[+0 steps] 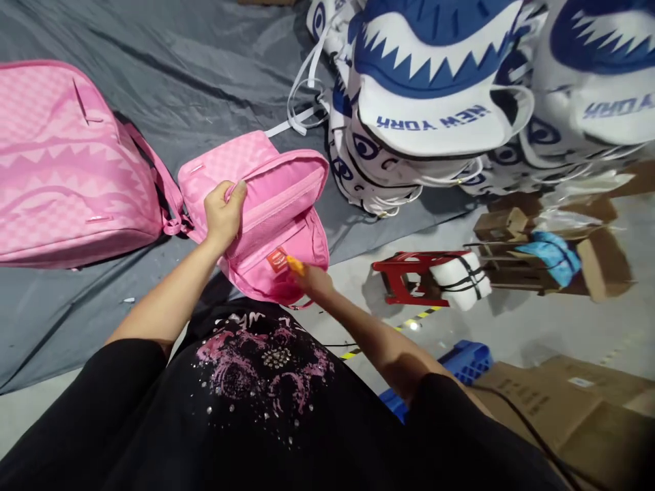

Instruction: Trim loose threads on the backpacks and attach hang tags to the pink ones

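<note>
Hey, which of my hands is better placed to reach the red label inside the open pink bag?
Likely your right hand: it is close beside the red label, with something orange at its fingers. Your left hand is farther away and gripping the edge of the pink bag.

The head camera looks down at the nearby open pink bag (pixel 273 213).
</note>
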Tool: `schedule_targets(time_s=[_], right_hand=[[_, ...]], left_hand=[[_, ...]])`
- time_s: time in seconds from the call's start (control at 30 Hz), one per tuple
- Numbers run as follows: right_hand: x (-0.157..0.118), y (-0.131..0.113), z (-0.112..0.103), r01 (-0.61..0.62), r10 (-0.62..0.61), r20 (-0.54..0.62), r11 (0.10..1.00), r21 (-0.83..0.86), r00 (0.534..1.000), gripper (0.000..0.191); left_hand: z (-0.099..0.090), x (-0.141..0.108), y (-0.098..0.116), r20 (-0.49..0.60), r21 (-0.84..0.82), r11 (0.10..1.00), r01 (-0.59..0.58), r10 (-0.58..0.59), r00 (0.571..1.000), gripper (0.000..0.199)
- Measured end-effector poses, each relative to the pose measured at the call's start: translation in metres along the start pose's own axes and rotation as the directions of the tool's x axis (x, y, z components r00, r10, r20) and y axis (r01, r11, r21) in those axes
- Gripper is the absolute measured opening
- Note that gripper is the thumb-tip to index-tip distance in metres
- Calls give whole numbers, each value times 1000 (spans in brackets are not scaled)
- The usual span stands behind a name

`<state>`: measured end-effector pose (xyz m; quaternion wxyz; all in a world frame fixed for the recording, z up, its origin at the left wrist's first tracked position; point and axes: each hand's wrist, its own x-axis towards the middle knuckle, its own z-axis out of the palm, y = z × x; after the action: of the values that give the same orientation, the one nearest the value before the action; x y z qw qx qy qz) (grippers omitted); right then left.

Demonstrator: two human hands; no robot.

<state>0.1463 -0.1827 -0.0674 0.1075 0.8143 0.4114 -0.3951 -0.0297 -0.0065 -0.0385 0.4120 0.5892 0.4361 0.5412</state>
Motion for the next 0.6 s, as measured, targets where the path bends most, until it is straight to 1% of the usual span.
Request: schedule_targets(time_s=[0.07, 0.13, 0.17, 0.2, 0.27, 0.3, 0.37, 0.43, 0.5, 0.6], right_hand=[[16, -17, 19, 124, -125, -58, 992, -28, 990, 43], [28, -27, 34, 220, -220, -100, 975, -19, 970, 41], [33, -28, 40, 235, -234, -137, 972, -9, 962, 40], [38, -26, 44, 226, -221, -184, 974, 3, 958, 42], [47, -19, 50, 171, -150, -311, 985, 39, 938, 48], [51, -14, 52, 153, -119, -376, 986, 62, 919, 51], [57, -7, 56, 169, -102, -474, 981, 100, 875, 49], [62, -4, 59, 215, -119, -533, 969, 122, 838, 46], [65, -5, 60, 254, -128, -560, 955, 153, 819, 45], [68, -10, 57, 309, -69, -629, 909, 281, 774, 47]], left_hand=[[0, -4, 4, 22, -4, 1000, -12, 12, 1000, 66], [-5, -7, 7, -15, 17, 999, -28, 28, 999, 66], [-8, -8, 8, -46, 36, 999, -40, 42, 998, 65], [-12, -8, 8, -77, 54, 997, -58, 62, 995, 65], [-20, -7, 9, -113, 90, 990, -107, 116, 987, 65], [-22, -6, 10, -119, 106, 985, -135, 148, 982, 65], [-24, -4, 14, -110, 137, 972, -190, 205, 973, 65], [-23, -4, 20, -98, 170, 959, -228, 247, 964, 64], [-21, -5, 27, -91, 194, 944, -267, 288, 953, 62], [-23, -10, 37, -72, 218, 910, -351, 374, 925, 57]])
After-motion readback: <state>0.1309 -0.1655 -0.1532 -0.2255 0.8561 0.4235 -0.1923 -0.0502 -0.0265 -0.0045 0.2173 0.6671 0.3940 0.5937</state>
